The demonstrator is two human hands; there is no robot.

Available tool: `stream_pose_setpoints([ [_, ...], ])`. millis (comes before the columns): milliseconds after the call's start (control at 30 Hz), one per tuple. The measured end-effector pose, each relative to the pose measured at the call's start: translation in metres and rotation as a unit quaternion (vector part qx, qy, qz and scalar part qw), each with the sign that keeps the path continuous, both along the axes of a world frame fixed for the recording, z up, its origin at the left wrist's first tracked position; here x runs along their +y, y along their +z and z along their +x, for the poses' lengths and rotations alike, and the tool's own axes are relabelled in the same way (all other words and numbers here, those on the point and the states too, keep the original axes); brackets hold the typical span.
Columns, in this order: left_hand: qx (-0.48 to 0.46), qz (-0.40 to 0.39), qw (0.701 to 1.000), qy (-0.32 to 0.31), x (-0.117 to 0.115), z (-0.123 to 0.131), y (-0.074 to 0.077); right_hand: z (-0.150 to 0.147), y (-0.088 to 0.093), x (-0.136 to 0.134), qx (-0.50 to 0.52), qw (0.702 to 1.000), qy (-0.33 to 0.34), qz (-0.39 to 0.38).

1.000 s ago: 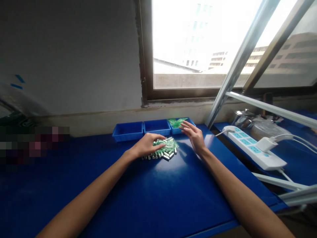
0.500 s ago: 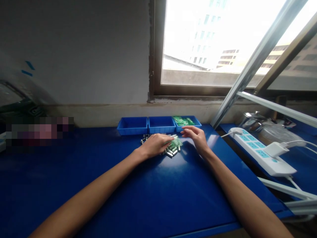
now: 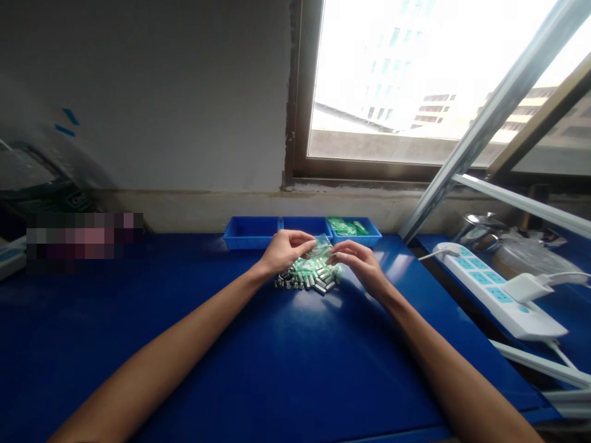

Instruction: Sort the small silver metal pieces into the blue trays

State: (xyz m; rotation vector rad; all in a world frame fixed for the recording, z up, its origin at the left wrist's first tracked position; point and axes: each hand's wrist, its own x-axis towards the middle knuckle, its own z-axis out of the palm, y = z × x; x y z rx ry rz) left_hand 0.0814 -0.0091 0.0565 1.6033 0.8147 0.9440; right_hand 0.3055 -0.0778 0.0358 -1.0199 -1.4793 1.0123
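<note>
A small clear plastic bag (image 3: 322, 247) with a greenish tint is stretched between my two hands. My left hand (image 3: 287, 251) pinches its left side between thumb and fingers. At its right edge, my right hand (image 3: 359, 263) has thumb and fingertips closed on it. Just below lie more green-tinted bags (image 3: 307, 266), on top of a heap of short metal cylinders (image 3: 323, 283). Smaller metal fittings (image 3: 289, 283) sit at the heap's left, partly under my left hand's shadow.
Three blue bins stand along the wall: the left bin (image 3: 253, 234), a middle one partly hidden by my left hand, and the right bin (image 3: 376, 235) holding green packets (image 3: 347, 227). Right of the blue table (image 3: 258, 369) are a metal frame (image 3: 462, 147) and a white power strip (image 3: 503, 295).
My left hand has lifted off the heap with a bag, uncovering the metal pieces. My right hand has come in and taken the bag's other side. The view has shifted slightly.
</note>
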Motion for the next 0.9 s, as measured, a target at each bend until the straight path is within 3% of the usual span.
stream_pose_setpoints([
  [267, -0.003, -0.026, 0.999, -0.043, -0.004, 0.001, -0.002, 0.000, -0.006, 0.001, 0.023, 0.999, -0.039, -0.011],
  [367, 0.064, 0.051, 0.996, -0.023, -0.005, 0.001, -0.004, 0.004, -0.007, 0.004, 0.012, 0.997, -0.073, 0.001],
  [500, 0.149, 0.185, 0.971, -0.006, -0.009, 0.003, -0.008, 0.012, -0.012, 0.009, 0.030, 0.991, -0.123, 0.033],
  [700, 0.210, 0.330, 0.912, -0.122, -0.021, 0.007, -0.008, 0.030, -0.023, 0.018, 0.015, 0.984, -0.163, 0.067],
  [900, 0.246, 0.369, 0.879, -0.174, -0.029, 0.006, -0.012, 0.035, -0.023, 0.021, -0.023, 0.988, -0.151, 0.036],
])
